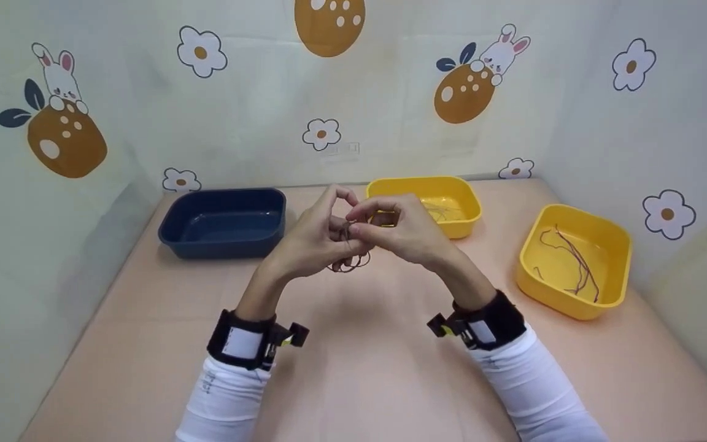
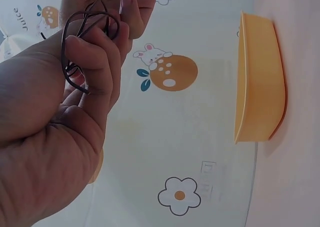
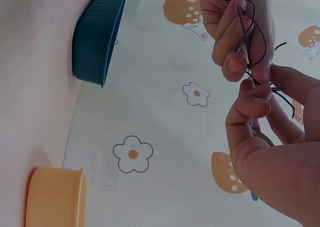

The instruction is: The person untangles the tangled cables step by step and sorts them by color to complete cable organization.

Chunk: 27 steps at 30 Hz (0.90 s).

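Both hands meet in front of me above the table. A thin dark wire (image 2: 63, 52), bent into loose loops, is held between them. My left hand (image 1: 310, 245) grips the wire with curled fingers, and its loops hang below that hand in the head view. My right hand (image 1: 412, 236) pinches the wire between thumb and index finger, close against the left fingertips. In the right wrist view, a twisted or crossed part of the wire (image 3: 265, 47) runs between the two hands, with short ends sticking out. Fingers hide part of the wire.
A navy bin (image 1: 221, 248) stands at the back left. Behind the right hand is a yellow bin (image 1: 461, 230) with thin pale strands inside. Another yellow bin (image 1: 553, 299) at the right holds several thin dark wires (image 1: 577, 261). A patterned curtain (image 1: 255, 110) surrounds the table.
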### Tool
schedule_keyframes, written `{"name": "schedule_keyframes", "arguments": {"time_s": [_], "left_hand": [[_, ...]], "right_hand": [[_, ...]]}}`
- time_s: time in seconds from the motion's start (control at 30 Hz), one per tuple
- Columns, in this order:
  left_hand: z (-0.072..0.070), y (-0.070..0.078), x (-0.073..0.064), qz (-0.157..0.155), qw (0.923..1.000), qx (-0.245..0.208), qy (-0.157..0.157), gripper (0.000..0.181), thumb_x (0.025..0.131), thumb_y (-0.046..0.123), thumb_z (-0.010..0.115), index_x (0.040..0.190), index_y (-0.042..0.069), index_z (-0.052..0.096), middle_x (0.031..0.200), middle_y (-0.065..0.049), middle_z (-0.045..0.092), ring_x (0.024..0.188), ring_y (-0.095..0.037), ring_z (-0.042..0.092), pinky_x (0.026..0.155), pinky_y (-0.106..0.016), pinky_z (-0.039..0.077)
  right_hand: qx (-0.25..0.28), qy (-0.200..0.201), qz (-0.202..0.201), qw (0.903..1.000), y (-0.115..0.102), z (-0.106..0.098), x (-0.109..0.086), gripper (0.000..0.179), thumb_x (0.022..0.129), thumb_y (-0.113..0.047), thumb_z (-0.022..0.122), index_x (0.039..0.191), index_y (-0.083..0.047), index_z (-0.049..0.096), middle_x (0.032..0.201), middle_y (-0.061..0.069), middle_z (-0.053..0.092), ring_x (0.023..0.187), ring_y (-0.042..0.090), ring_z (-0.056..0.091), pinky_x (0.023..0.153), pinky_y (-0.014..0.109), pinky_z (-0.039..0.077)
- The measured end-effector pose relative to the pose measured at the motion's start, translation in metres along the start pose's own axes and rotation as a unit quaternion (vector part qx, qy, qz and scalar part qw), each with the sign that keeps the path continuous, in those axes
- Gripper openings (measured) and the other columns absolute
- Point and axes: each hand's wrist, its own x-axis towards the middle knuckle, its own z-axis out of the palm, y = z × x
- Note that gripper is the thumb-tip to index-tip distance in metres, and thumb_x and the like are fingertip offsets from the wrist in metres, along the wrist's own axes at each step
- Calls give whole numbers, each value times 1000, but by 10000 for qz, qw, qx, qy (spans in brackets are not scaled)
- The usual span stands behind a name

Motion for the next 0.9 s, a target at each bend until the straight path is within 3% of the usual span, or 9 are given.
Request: {"name": "schedule_keyframes", "arguments": {"time_s": [0.1, 0.2, 0.37, 0.53, 0.67, 0.8, 0.9], "left_hand": [[1, 0, 0, 9, 9999, -108, -90, 58, 99, 10, 87, 138, 15, 44, 90, -11, 80, 67, -16, 70, 60, -24, 56], [-1, 0, 0, 58, 9996, -260, -80, 57, 101, 12, 86, 143, 14, 48, 97, -16, 81, 70, -20, 71, 60, -26, 57], [-5, -1, 2, 263, 9992, -110, 295, 47, 106, 13, 81, 147, 8, 59, 117, -19, 83, 85, -23, 81, 69, -32, 67], [-5, -2, 5, 490, 9962, 165, 700, 23, 110, 12, 75, 129, 0, 71, 120, -17, 83, 97, -19, 84, 82, -34, 70], [-3, -2, 5, 557, 9948, 9, 854, 14, 110, 10, 74, 116, -3, 76, 110, -16, 83, 95, -24, 83, 85, -34, 71], [-1, -2, 5, 584, 9940, -235, 890, 14, 110, 7, 73, 115, -5, 77, 106, -14, 83, 92, -27, 82, 86, -35, 71], [0, -1, 5, 611, 9938, -376, 844, 14, 110, 6, 72, 117, -6, 76, 106, -12, 82, 93, -21, 81, 87, -35, 71]], "right_hand": [[-94, 16, -65, 9999, 0, 0, 0, 15, 103, -8, 80, 115, -1, 85, 102, 13, 85, 84, 12, 77, 77, 21, 62], [-250, 282, -130, 9992, 0, -2, 0, 14, 104, -7, 79, 113, 1, 86, 103, 17, 85, 84, 10, 77, 76, 19, 61], [-434, 992, -168, 9940, -1, -9, -1, 15, 105, -9, 79, 116, 0, 85, 110, 21, 83, 89, 16, 75, 76, 18, 58], [-435, 1470, -207, 9880, 1, -16, -3, 17, 107, -9, 78, 119, 2, 82, 114, 20, 82, 91, 22, 70, 79, 17, 59], [-76, 1374, -213, 9903, 3, -16, -3, 19, 109, -10, 75, 123, 2, 79, 114, 21, 78, 82, 17, 65, 71, 18, 56], [377, 1229, -79, 9917, 5, -14, -2, 20, 110, -10, 73, 127, 1, 77, 115, 19, 75, 77, 14, 60, 67, 18, 53], [403, 1138, -32, 9927, 4, -13, -2, 22, 112, -12, 71, 130, 0, 77, 117, 12, 75, 79, 14, 60, 70, 19, 53]]}}
